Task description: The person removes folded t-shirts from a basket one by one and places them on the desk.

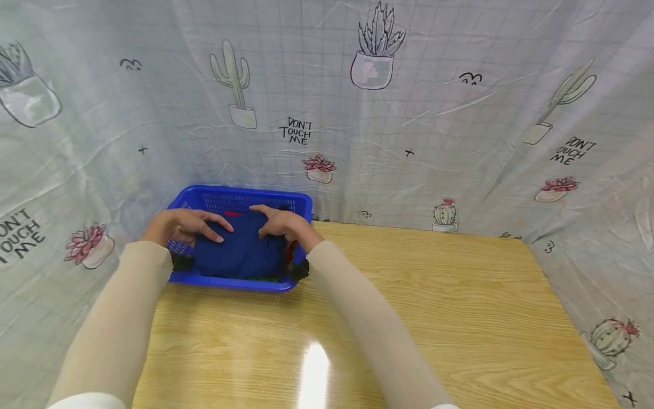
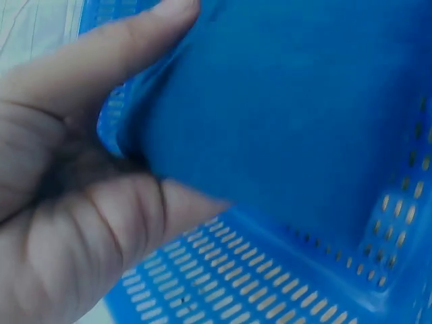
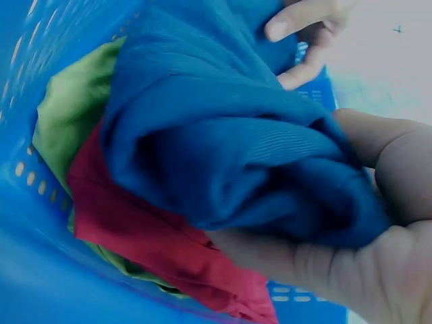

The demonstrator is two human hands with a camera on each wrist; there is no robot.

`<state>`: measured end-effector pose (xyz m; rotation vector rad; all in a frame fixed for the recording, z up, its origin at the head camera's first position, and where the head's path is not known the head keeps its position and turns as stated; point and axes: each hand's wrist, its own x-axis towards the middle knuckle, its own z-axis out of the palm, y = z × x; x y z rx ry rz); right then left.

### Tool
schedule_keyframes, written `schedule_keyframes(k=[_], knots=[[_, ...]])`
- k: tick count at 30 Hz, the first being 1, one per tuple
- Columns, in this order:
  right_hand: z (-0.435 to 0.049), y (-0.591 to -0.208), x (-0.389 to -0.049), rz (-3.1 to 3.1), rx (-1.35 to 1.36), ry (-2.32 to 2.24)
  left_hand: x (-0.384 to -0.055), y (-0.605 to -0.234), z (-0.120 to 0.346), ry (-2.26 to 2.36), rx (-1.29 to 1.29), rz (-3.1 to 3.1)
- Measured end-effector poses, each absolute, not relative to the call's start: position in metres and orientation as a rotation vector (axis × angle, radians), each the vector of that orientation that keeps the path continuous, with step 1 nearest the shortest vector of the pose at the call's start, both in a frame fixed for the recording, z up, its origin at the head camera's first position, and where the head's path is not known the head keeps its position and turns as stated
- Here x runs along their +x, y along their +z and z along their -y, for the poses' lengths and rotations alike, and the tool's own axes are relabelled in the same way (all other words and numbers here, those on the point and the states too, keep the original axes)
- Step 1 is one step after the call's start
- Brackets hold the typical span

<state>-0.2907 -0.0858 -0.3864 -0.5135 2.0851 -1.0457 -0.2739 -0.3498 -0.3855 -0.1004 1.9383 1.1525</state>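
A folded dark-blue cloth (image 1: 240, 250) lies in a blue plastic basket (image 1: 230, 282) with slotted walls. My left hand (image 1: 191, 224) grips the cloth's left end; in the left wrist view the thumb and a finger (image 2: 101, 57) hold it from both sides. At the right end my right hand (image 1: 283, 222) holds the bunched folds, thumb and fingers on either side in the right wrist view. Under the blue cloth are a red cloth (image 3: 148, 216) and a green cloth (image 3: 77, 111). The fingertips beneath the blue cloth are partly hidden.
The basket stands on a wood-grain table (image 1: 434, 307), at its back left. A cactus-print curtain (image 1: 388, 136) hangs close behind the basket and along both sides. Small black objects (image 1: 300, 269) show near the wrists at the basket's rim; their kind is unclear.
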Motion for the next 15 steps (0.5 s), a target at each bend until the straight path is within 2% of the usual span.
schedule_keyframes(k=[15], knots=[[0.072,-0.389,-0.292,-1.844,-0.371,-1.504,-0.259,-0.371,0.319,0.849,-0.201,-1.984]])
